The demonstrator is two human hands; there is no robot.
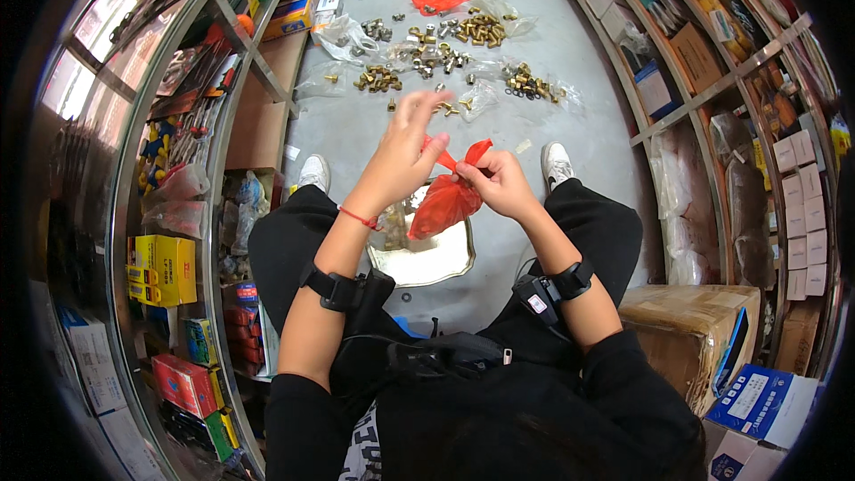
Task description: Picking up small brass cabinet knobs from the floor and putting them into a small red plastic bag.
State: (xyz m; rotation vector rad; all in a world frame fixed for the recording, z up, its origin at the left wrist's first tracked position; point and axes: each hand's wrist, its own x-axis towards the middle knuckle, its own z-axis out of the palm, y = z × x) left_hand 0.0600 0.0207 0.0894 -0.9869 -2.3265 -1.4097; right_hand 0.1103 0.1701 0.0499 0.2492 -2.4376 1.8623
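Note:
My right hand pinches the gathered neck of a red plastic bag, which hangs full and rounded over a shiny metal tray. Raised just left of the bag's top, my left hand has its fingers spread, the thumb close to a loose end of the red plastic. Whether that thumb touches the plastic is hard to tell. What the bag contains cannot be made out. Beyond my hands, brass fittings and silvery metal fittings lie in small heaps on the floor.
Another red plastic bag lies at the far end of the heaps, with clear plastic bags among them. Stocked metal shelves line both sides. A large cardboard box stands by my right side, near a blue and white box.

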